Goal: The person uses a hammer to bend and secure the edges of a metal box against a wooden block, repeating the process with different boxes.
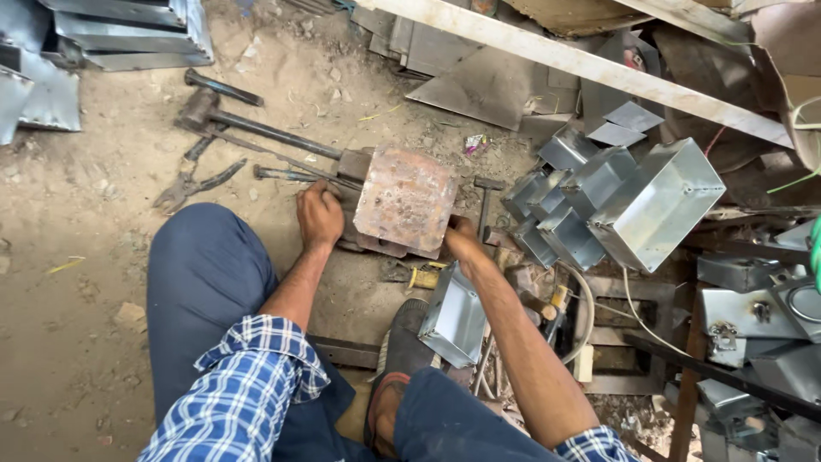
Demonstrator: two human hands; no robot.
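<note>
Hammer on dirt floor upper left, long axis diagonal, head toward top-left corner; pliers just below. Left hand fingers curled shut, gripping left edge of rusty metal block. Block sits mid-floor, flat face up, slightly tilted, long axis running near-to-far. Right hand at block's lower right corner, fingers hidden under edge, grip cannot tell. Small open metal box near right forearm, open side up-left. Stack of shiny metal boxes right of block, openings facing lower left.
</note>
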